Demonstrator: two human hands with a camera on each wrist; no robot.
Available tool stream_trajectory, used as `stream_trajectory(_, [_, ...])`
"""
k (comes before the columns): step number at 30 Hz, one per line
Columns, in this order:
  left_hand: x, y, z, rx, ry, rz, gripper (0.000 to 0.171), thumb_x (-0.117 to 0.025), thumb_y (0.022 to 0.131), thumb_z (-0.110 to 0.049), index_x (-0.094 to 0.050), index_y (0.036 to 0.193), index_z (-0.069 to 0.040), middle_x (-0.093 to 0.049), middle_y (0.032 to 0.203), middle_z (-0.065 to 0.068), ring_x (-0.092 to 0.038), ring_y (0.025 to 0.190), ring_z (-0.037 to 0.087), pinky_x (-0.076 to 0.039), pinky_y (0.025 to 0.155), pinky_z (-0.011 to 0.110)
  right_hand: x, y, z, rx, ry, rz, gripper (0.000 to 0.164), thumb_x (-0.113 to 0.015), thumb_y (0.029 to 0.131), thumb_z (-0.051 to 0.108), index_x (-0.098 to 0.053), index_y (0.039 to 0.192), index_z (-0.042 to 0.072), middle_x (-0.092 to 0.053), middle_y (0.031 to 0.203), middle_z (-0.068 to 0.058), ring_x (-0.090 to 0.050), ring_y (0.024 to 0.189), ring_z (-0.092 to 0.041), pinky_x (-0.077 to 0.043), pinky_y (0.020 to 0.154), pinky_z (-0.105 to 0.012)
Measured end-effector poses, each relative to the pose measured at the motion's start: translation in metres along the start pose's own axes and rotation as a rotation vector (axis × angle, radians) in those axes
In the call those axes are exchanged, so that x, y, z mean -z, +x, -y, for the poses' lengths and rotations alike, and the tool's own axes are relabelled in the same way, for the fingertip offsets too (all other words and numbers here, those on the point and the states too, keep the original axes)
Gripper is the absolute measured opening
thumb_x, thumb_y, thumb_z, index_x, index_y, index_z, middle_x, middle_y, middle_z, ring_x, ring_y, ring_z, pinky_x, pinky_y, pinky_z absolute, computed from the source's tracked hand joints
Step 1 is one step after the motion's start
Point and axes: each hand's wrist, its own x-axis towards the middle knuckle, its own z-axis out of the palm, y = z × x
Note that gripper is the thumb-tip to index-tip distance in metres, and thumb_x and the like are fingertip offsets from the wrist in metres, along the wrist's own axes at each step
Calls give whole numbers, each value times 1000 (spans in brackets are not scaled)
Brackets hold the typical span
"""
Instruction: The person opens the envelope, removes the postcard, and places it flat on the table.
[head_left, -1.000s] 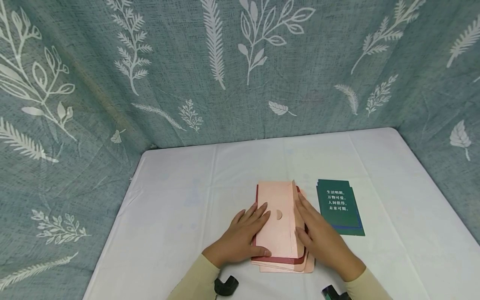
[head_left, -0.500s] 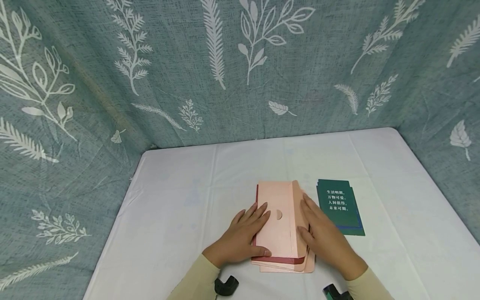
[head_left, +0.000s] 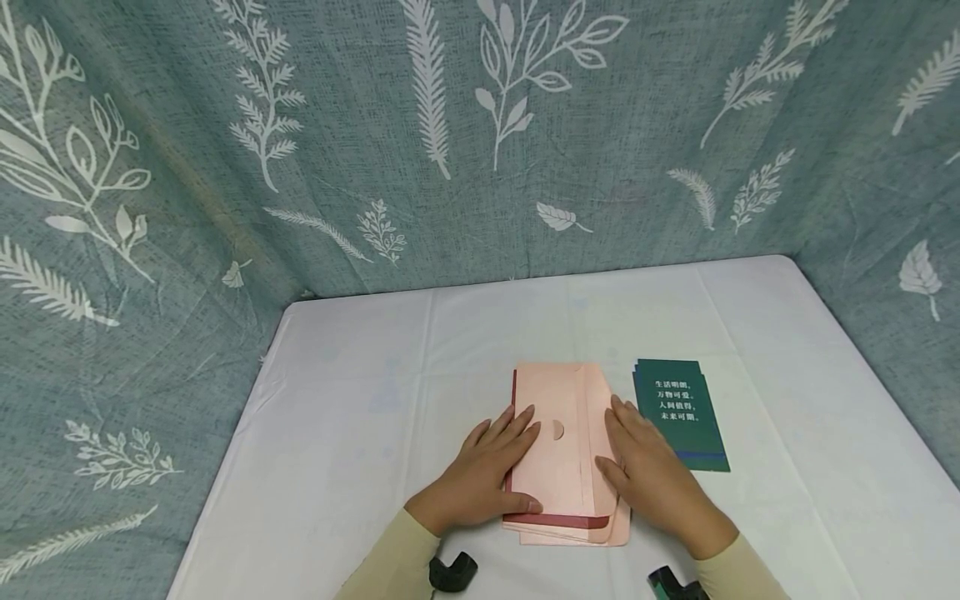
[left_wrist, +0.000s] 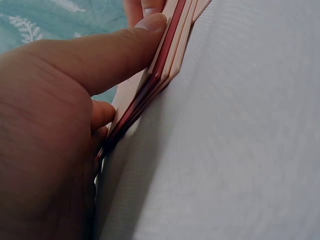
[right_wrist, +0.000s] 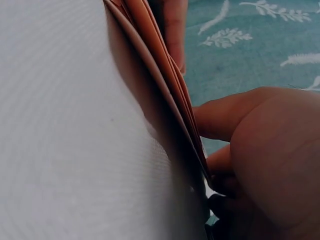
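Note:
A pink paper envelope (head_left: pixel 551 467) lies on top of a small stack, upright in the head view, with a half-round notch near its middle and its flap (head_left: pixel 597 417) spread flat to the right. My left hand (head_left: pixel 483 475) rests on the envelope's left part, fingers straight and thumb near the bottom edge. My right hand (head_left: pixel 656 475) lies along the right side, straight fingers touching the flap's outer edge. Beneath the top envelope, a dark red one (head_left: pixel 558 521) and more pink ones (head_left: pixel 573 538) stick out at the bottom. The left wrist view shows their layered edges (left_wrist: pixel 167 50).
Dark green cards (head_left: pixel 682 433) with white printed characters lie in a pile right of the envelopes. The table (head_left: pixel 360 400) wears a white cloth, and a green leaf-patterned curtain (head_left: pixel 480 208) hangs behind it. Black wrist devices (head_left: pixel 452 572) sit by both sleeves.
The flap has gone from raised to spread flat toward the right. My right hand has shifted slightly right and down with it, while the left hand has stayed still.

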Motion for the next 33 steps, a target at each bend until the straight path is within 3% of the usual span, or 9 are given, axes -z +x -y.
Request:
stream_trajectory(12, [-2,0,-4,8,2,-26,102,-72,98,-64,-26,174,-12,-9,182,-2,2,166,23,-5,128,59,0,-2,1,21,-24,20,72,-75,104,20,-42,157,-16,-33,170,-29,-28,157,-48,-25,123,-65])
stream_trajectory(22, [-11,5,-19,87,42,-66,102,-64,101,-67,-25,172,-5,-8,181,6,0,166,30,-7,127,65,2,-1,3,22,-22,32,73,-75,104,21,-42,157,-16,-34,169,-30,-28,157,-48,-25,123,-66])
stream_trajectory(33, [-30,16,-39,192,68,-156,105,-68,101,-62,-24,171,2,-7,181,14,3,165,38,-8,126,68,2,-1,2,31,-21,28,73,-75,104,19,-42,157,-17,-33,169,-31,-28,157,-49,-23,123,-66])
